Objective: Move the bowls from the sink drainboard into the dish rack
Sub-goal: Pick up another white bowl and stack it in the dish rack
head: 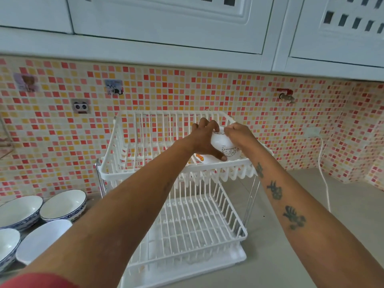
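A white two-tier wire dish rack [133, 163] stands on the counter against the mosaic wall. In the right front corner of its top tier, a white bowl [223, 147] with printed marks is turned bottom up. My left hand [204, 140] grips the bowl's left side, thumb along its lower edge. On the bowl's upper right side rests my right hand [239, 135], fingers curled on it. Several bowls wait at the lower left: two with blue patterned rims [64, 203] [19, 210], a plain white one [41, 240], and another blue-rimmed bowl [7, 246] at the frame edge.
The rack's lower tier [199, 223] holds nothing and sits over a white drip tray [234, 258]. A white cord [324, 175] hangs down the wall to the counter on the right. White cabinets [187, 23] hang overhead. A red tap [286, 94] sticks out of the wall.
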Demonstrator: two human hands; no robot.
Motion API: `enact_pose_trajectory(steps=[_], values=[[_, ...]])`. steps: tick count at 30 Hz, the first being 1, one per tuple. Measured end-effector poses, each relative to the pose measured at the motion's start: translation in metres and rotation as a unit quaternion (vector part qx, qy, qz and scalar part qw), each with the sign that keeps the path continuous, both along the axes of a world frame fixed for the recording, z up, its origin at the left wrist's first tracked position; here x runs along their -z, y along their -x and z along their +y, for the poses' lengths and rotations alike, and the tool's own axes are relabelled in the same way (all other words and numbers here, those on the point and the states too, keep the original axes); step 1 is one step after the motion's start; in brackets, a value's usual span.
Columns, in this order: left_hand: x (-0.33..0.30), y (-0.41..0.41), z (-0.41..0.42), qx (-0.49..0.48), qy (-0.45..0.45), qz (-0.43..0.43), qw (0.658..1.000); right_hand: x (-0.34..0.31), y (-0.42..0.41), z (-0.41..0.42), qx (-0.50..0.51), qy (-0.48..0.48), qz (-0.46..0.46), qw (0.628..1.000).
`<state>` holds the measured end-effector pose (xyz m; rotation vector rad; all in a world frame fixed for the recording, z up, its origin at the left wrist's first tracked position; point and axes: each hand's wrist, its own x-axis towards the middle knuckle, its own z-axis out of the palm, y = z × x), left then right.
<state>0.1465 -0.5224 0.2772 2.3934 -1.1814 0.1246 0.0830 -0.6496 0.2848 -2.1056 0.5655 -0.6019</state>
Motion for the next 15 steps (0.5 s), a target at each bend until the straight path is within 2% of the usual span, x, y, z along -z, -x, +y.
enact_pose_trajectory(steps=[3, 5, 8, 10, 12, 15], values=[[0.0, 0.002, 0.001, 0.007, -0.002, 0.01, 1.0, 0.0, 0.001, -0.001, 0.013, 0.018, 0.006, 1.0], [-0.002, 0.003, 0.006, 0.012, 0.01, 0.029, 0.999, 0.0, 0.003, 0.001, 0.036, 0.064, -0.01, 0.997], [-0.013, -0.001, 0.026, -0.007, 0.111, 0.065, 0.992, -0.003, 0.008, 0.015, 0.075, 0.17, -0.109, 0.976], [-0.024, -0.006, 0.048, -0.027, 0.187, 0.071, 0.979, -0.011, 0.007, 0.039, 0.066, 0.2, -0.18, 0.961], [-0.035, -0.009, 0.079, -0.043, 0.255, 0.062, 0.964, -0.022, 0.001, 0.074, 0.036, 0.184, -0.235, 0.954], [-0.049, -0.013, 0.14, -0.064, 0.374, 0.05, 0.924, -0.038, -0.01, 0.14, -0.042, 0.103, -0.329, 0.938]])
